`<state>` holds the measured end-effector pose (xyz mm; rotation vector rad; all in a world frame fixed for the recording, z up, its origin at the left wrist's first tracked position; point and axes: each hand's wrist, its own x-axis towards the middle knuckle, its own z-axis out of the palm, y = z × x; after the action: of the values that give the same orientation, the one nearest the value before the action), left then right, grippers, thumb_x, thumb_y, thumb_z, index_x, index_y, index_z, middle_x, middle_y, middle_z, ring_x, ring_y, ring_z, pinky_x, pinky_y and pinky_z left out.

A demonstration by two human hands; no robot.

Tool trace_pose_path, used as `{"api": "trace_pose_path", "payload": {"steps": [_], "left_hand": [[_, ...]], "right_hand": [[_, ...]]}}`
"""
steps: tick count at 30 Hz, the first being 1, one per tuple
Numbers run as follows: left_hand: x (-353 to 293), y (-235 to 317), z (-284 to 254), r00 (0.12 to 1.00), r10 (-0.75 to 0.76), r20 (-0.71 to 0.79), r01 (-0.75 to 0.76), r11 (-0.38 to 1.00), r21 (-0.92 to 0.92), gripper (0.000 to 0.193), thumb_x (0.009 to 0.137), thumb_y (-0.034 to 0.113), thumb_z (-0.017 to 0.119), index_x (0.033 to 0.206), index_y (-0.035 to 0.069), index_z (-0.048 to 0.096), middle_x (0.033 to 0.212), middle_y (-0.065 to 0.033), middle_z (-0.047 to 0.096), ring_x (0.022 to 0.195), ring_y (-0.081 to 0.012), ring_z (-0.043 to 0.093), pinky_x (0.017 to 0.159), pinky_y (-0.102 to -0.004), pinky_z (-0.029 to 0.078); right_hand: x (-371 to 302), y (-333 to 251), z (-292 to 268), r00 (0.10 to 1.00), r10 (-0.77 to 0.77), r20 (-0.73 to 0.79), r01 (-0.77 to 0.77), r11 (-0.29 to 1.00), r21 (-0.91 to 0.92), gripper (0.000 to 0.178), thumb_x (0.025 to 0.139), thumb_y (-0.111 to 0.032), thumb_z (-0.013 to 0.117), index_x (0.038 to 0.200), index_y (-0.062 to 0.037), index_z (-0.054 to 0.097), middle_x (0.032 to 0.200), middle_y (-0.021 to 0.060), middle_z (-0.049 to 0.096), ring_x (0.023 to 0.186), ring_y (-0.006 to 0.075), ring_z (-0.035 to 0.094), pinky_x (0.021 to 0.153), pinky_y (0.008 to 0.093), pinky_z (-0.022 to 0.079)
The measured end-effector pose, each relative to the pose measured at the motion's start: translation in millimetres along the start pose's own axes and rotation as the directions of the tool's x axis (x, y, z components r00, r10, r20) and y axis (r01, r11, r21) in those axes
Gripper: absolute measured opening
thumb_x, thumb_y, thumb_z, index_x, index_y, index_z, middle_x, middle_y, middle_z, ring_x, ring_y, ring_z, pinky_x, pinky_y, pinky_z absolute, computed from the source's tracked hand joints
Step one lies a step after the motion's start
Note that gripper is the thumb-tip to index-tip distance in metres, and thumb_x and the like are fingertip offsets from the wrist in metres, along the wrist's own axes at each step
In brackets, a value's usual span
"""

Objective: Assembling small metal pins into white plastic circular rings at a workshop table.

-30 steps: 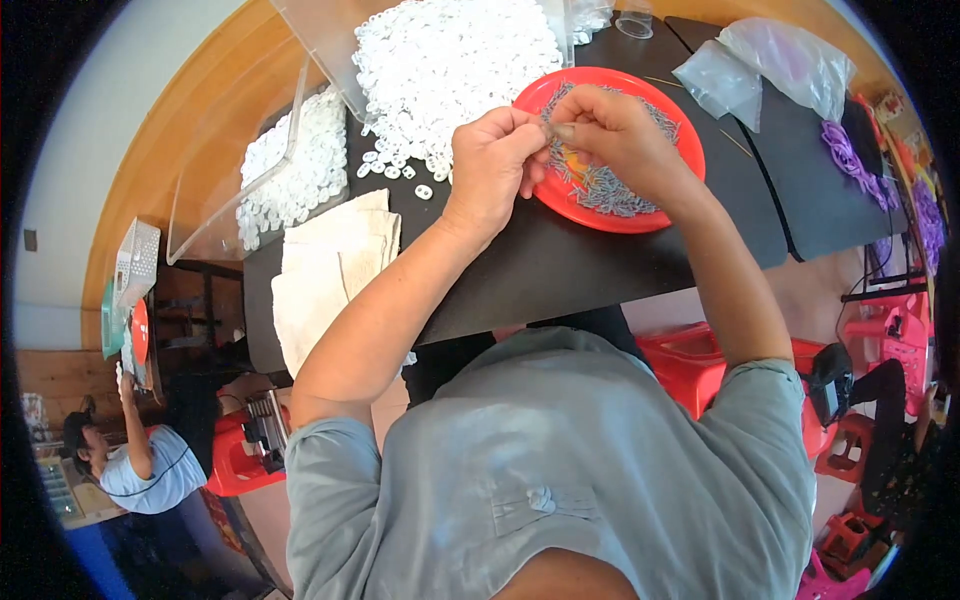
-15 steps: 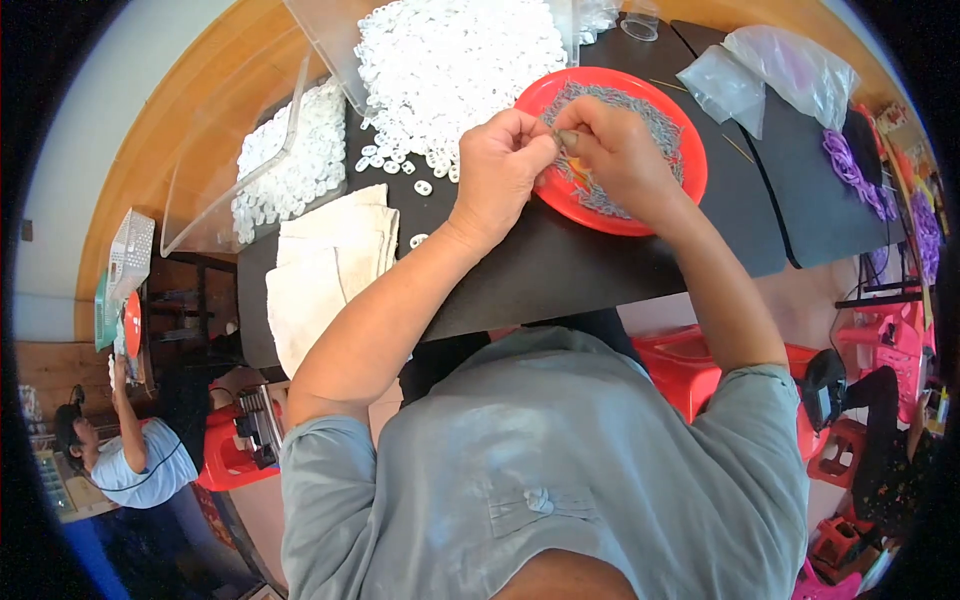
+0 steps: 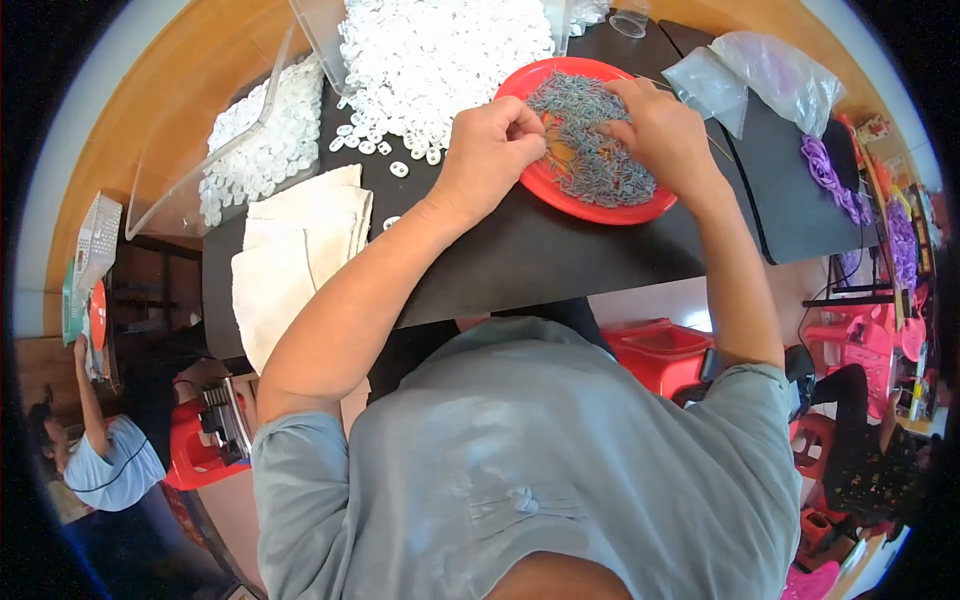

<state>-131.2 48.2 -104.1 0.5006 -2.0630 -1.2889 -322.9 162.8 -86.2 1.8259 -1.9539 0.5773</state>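
Observation:
A round red plate (image 3: pixel 610 214) lies on the dark table, holding a spread of small thin grey pieces (image 3: pixel 578 110) with a yellow-orange patch of its bottom showing through. At its left rim my left hand (image 3: pixel 485 155) is closed, thumb and forefinger pinched together; whatever is between them is too small to make out. My right hand (image 3: pixel 668 137) reaches over the plate's right side, thumb and fingers apart, fingertips down among the grey pieces. Just left of the plate, small white oval pieces with two holes (image 3: pixel 440 75) form a big heap, a few lying loose near my left hand.
Folded cream cloths (image 3: pixel 275 275) lie left of my left forearm. A clear bin (image 3: pixel 262 140) of white pieces stands far left. Clear plastic bags (image 3: pixel 775 75) and purple cord (image 3: pixel 832 175) lie on the right. A red stool (image 3: pixel 660 350) stands below; people sit at both sides.
My hands were together over the plate's left part and have parted. The right hand moved right, down to the grey pieces; the left stays pinched. The whole view shifted slightly.

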Motion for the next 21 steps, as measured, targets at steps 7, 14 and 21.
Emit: {"api": "trace_pose_path", "payload": {"steps": [7,14,21], "left_hand": [[0,-7,2,0.994,-0.103,0.038,0.105,0.992,-0.07,0.007,0.073,0.001,0.065,0.079,-0.002,0.063,0.071,-0.006,0.064,0.064,-0.0104,0.056,0.062,-0.0261,0.047],[2,-6,-8,0.993,-0.109,0.052,0.116,0.983,-0.14,0.005,0.079,0.006,0.065,0.083,0.003,0.065,0.067,0.0005,0.059,0.057,-0.0055,0.053,0.046,-0.0195,0.042],[1,-6,-10,0.992,-0.109,0.062,0.118,0.978,-0.171,0.006,0.079,0.007,0.065,0.082,0.002,0.065,0.067,-0.0002,0.06,0.055,-0.0058,0.053,0.045,-0.0191,0.042]], "right_hand": [[0,13,33,0.984,-0.045,0.171,0.048,0.999,-0.015,0.014,0.078,-0.013,0.065,0.091,-0.0064,0.064,0.092,0.0122,0.066,0.085,0.0326,0.064,0.07,0.0422,0.051],[19,2,-1,0.969,0.157,0.192,-0.224,0.884,0.409,0.006,0.082,-0.004,0.064,0.088,-0.0038,0.065,0.079,0.005,0.061,0.069,0.0127,0.058,0.06,0.0285,0.047],[12,-6,5,0.961,0.211,0.177,-0.275,0.764,0.584,0.005,0.083,-0.005,0.064,0.085,-0.0007,0.064,0.076,0.0006,0.059,0.064,0.0074,0.051,0.055,0.0233,0.041]]}}
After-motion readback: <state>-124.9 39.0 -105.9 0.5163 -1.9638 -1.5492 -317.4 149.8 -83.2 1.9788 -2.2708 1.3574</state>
